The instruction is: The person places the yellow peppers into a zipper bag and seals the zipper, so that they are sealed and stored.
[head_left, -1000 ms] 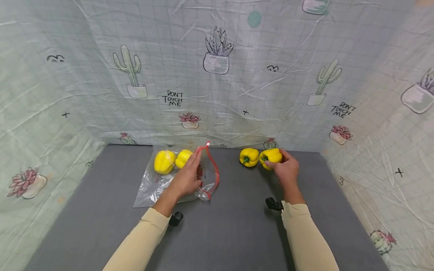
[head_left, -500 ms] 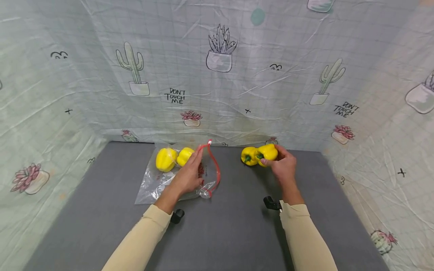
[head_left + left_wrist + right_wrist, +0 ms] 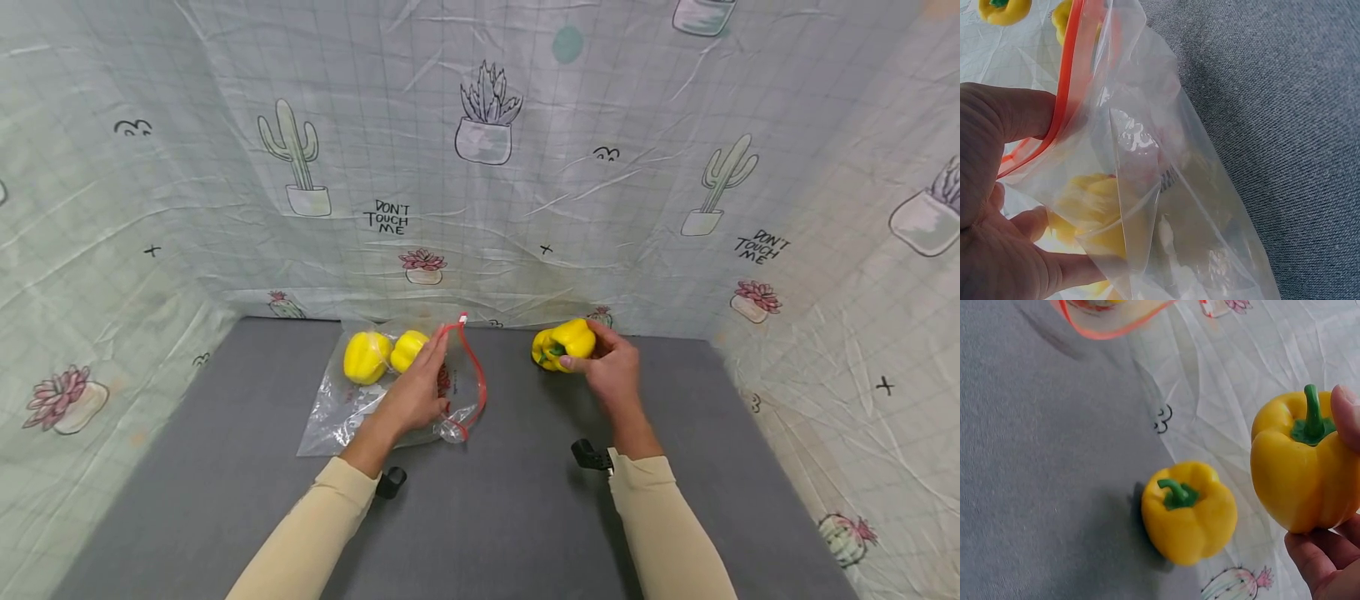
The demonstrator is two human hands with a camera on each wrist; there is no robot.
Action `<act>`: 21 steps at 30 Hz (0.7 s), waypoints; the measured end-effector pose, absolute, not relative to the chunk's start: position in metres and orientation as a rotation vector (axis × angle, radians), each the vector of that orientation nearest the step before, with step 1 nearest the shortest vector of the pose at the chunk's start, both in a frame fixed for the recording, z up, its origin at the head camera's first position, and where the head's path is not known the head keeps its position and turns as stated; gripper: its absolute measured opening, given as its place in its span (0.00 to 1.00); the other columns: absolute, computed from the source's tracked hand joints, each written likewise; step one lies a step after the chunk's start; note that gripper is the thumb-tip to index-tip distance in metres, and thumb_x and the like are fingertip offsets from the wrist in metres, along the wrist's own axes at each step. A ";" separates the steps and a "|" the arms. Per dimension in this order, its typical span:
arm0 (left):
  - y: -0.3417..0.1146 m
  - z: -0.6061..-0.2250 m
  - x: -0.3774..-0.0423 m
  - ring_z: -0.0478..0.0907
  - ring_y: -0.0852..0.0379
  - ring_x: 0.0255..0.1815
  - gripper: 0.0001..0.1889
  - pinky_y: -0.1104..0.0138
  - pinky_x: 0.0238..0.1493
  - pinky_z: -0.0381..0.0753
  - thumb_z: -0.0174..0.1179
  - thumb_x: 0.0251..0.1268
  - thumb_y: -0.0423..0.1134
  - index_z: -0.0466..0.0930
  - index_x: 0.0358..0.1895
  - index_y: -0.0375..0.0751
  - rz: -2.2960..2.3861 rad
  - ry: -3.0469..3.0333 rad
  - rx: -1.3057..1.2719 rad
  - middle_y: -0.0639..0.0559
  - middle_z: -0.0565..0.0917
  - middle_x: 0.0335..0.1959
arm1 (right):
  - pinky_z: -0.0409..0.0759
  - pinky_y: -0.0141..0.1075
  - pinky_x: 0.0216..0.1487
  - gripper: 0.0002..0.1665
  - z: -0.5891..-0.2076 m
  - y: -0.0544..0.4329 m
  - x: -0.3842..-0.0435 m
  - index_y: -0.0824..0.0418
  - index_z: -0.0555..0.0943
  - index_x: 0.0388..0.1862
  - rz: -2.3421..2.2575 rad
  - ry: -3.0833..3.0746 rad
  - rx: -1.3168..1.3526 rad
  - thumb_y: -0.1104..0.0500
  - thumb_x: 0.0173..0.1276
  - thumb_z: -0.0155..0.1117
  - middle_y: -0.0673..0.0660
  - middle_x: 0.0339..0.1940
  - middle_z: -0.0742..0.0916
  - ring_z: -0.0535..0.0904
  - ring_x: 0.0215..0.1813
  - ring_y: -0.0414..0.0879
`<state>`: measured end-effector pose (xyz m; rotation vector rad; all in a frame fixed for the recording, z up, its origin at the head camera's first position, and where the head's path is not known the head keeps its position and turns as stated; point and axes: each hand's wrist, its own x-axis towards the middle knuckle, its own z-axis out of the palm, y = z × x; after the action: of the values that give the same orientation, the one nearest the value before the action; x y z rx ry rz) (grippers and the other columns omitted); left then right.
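Observation:
A clear plastic bag with a red rim lies on its side at the back left. Inside it are two yellow bell peppers, one on the left and one partly behind my left hand. That hand is at the bag's mouth, its fingers extended; in the left wrist view the thumb presses the red rim. My right hand grips a yellow bell pepper with a green stem, raised off the table. Beside it, another yellow bell pepper sits on the table, partly hidden in the head view.
The grey table ends at a hanging cloth printed with potted plants, which encloses the back and both sides. Black straps with small devices are on both wrists, the right one standing out over the table.
My right hand has carried the gripped bell pepper leftward, lifting it from beside the other pepper to partly in front of it. The left hand and bag stay in place.

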<state>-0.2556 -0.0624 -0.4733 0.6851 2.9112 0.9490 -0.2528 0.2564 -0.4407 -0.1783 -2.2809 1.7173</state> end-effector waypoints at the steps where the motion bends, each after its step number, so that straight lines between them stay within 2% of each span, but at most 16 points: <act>1: -0.063 -0.473 -0.255 0.50 0.43 0.88 0.62 0.49 0.79 0.67 0.73 0.53 0.26 0.38 0.86 0.41 0.948 2.911 0.682 0.48 0.42 0.89 | 0.73 0.50 0.76 0.48 -0.440 0.254 -0.252 0.65 0.73 0.76 1.713 -2.291 -0.171 0.70 0.56 0.81 0.65 0.74 0.80 0.77 0.74 0.58; 12: -0.061 -0.472 -0.256 0.50 0.42 0.88 0.62 0.49 0.79 0.67 0.73 0.54 0.27 0.37 0.87 0.43 0.920 2.917 0.677 0.49 0.41 0.89 | 0.75 0.48 0.75 0.48 -0.447 0.237 -0.253 0.64 0.74 0.75 1.781 -2.328 -0.097 0.70 0.53 0.83 0.64 0.74 0.80 0.78 0.73 0.57; 21: -0.063 -0.473 -0.255 0.51 0.42 0.87 0.61 0.49 0.79 0.68 0.73 0.54 0.27 0.39 0.86 0.41 0.927 2.916 0.677 0.48 0.42 0.89 | 0.74 0.53 0.76 0.48 -0.456 0.226 -0.253 0.67 0.75 0.74 1.807 -2.334 0.009 0.72 0.53 0.82 0.68 0.72 0.81 0.78 0.73 0.61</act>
<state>-0.2550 -0.0625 -0.4728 0.6772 2.9161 0.9271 -0.2531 0.2258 -0.4556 0.0092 -2.3342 1.8071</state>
